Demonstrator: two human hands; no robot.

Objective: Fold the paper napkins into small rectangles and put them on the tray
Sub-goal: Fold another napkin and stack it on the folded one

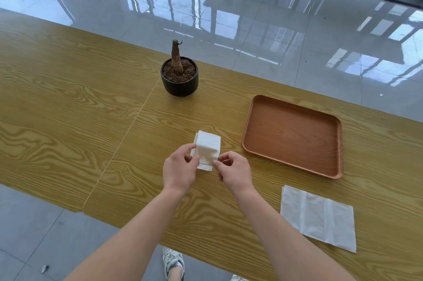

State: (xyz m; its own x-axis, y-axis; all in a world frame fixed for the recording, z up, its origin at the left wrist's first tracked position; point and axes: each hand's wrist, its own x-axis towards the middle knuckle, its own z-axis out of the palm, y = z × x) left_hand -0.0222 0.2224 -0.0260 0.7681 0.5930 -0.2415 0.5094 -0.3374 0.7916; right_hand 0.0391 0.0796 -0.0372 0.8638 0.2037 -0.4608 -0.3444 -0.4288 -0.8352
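Your left hand [180,170] and right hand [233,172] each pinch a near corner of the folded napkin [207,150], judged light, limp and tearable; take it by its edges.

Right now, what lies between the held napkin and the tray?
Nothing: in the head view, only bare table separates the napkin from the tray.

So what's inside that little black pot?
The black pot holds brown soil with a bare, leafless stem sticking up from it. Whatever lies below the soil's surface is covered and cannot be seen.
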